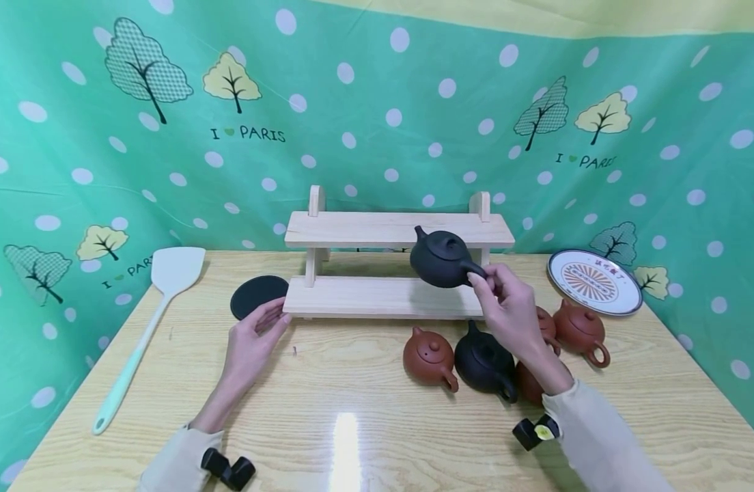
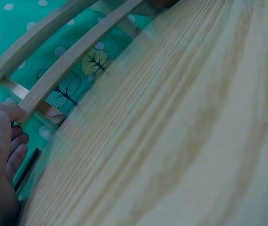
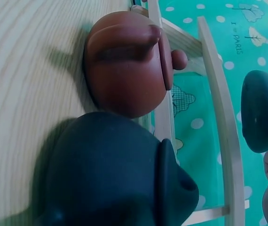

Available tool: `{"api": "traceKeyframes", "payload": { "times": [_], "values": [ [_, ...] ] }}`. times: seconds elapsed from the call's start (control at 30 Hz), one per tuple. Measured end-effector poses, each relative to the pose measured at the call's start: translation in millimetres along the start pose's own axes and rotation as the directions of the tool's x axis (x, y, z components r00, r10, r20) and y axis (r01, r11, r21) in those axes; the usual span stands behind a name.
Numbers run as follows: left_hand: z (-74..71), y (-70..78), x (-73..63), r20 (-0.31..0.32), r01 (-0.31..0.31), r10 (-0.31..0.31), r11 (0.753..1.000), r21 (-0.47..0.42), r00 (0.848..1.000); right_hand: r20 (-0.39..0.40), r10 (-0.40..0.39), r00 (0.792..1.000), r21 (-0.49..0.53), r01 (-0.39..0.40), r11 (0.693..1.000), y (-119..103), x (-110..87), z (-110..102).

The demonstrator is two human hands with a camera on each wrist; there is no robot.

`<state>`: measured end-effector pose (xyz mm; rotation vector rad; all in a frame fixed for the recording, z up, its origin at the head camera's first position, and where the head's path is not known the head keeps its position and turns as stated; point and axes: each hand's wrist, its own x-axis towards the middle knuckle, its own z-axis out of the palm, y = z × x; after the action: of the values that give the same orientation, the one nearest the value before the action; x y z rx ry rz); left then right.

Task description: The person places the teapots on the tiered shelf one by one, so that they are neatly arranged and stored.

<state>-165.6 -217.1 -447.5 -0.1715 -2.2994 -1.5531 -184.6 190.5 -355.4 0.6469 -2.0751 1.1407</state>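
Observation:
My right hand (image 1: 512, 307) pinches the handle of a black teapot (image 1: 441, 258), holding it up in front of the two-tier wooden shelf (image 1: 377, 297). Its spout points left and away. In the right wrist view this raised teapot (image 3: 261, 110) shows at the right edge, with fingers at its handle. At the shelf's lower left end, my left hand (image 1: 258, 338) grips the board's corner between thumb and fingers, as the left wrist view also shows on the board (image 2: 73, 61). Below the shelf stand a red-brown teapot (image 1: 427, 359) and a second black teapot (image 1: 484, 362), side by side.
More red-brown teapots (image 1: 580, 331) stand at the right, partly hidden behind my right arm. A patterned plate (image 1: 595, 281) lies at the back right. Left of the shelf lies a black round disc (image 1: 257, 294); farther left, a white spatula (image 1: 177, 270) with a mint handle.

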Motion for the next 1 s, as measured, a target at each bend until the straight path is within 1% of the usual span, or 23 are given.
{"api": "traceKeyframes", "payload": {
  "times": [0.17, 0.3, 0.57, 0.8, 1.0],
  "values": [
    [0.2, 0.3, 0.0, 0.001, -0.003, 0.003, 1.000, -0.011, 1.000, 0.011, 0.012, 1.000, 0.034, -0.013, 0.999, -2, 4.7, 8],
    [0.1, 0.7, -0.1, 0.001, 0.002, -0.002, 1.000, -0.016, 1.000, 0.010, 0.017, 1.000, 0.032, -0.018, 0.999, -3, 8.4, 15],
    [-0.2, 1.8, -0.1, 0.002, 0.018, -0.018, 1.000, -0.020, 1.000, 0.012, -0.001, 1.000, 0.045, 0.000, 0.999, -3, 18.3, 27],
    [-0.1, 2.6, -0.7, -0.003, 0.013, -0.013, 1.000, -0.012, 1.000, 0.016, -0.006, 1.000, 0.070, 0.005, 0.998, -2, 27.5, 40],
    [-0.6, 2.1, -1.0, 0.000, 0.021, -0.021, 1.000, -0.011, 1.000, 0.010, -0.038, 0.999, 0.092, 0.037, 0.995, -1, 34.7, 52]
  ]
}}
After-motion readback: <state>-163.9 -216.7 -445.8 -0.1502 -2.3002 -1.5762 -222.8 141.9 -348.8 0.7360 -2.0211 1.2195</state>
